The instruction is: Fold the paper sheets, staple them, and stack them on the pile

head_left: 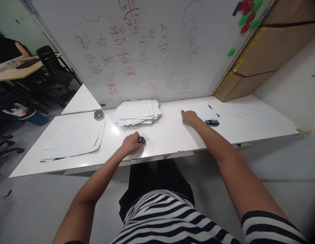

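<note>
My left hand [132, 143] is closed around a small black object [141, 140] with a rounded end, just above the front part of the white table. Most of that object is hidden in my fist, so its kind does not show. At the right, my right hand [189, 118] has its fingers closed at the left edge of some white paper sheets [201, 110]. A dark blue patterned item [212, 123] lies by the front edge of these sheets. Between and behind my hands sits a thick, uneven stack of paper [137, 110].
Larger sheets [73, 134] lie on the left of the table [170, 134], near a grey mouse-like device [98, 115]. A whiteboard [167, 67] with red writing and magnets rises behind. Cardboard boxes [259, 51] stand at right. Another person [7, 49] sits at a desk far left.
</note>
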`<action>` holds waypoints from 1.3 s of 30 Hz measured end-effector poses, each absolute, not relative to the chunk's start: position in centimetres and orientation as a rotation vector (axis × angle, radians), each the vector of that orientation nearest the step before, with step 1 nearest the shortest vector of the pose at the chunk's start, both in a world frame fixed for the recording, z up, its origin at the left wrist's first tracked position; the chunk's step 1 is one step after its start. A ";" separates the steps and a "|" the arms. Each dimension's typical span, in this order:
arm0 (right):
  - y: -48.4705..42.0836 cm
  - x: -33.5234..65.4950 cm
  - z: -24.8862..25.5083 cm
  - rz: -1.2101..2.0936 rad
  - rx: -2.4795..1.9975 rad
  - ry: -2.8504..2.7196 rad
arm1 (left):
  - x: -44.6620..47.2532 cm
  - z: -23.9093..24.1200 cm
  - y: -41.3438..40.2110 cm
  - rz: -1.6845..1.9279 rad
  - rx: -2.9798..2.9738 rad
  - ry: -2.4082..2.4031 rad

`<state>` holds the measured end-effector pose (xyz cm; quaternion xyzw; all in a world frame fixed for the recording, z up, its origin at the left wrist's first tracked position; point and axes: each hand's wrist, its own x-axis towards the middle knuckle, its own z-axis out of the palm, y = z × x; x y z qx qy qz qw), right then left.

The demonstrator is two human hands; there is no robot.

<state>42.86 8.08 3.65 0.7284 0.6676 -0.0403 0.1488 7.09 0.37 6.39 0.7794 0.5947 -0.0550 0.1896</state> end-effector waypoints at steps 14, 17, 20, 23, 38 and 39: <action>7.5 43.2 4.4 -0.174 2.163 1.901 | 6.9 6.3 0.7 -0.210 2.110 1.504; 7.4 43.2 4.3 -0.181 2.172 1.899 | 6.9 5.9 0.6 -0.197 2.164 1.503; 7.5 43.3 4.3 -0.176 2.177 1.900 | 7.0 5.9 0.4 -0.200 2.199 1.493; 7.6 43.4 4.3 -0.172 2.181 1.897 | 7.1 6.4 0.2 -0.214 2.194 1.499; 7.8 43.8 4.3 -0.183 2.173 1.894 | 7.1 5.1 -3.9 0.190 2.436 1.772; 7.8 43.8 4.3 -0.187 2.170 1.891 | 7.4 4.8 -4.4 0.287 2.436 1.802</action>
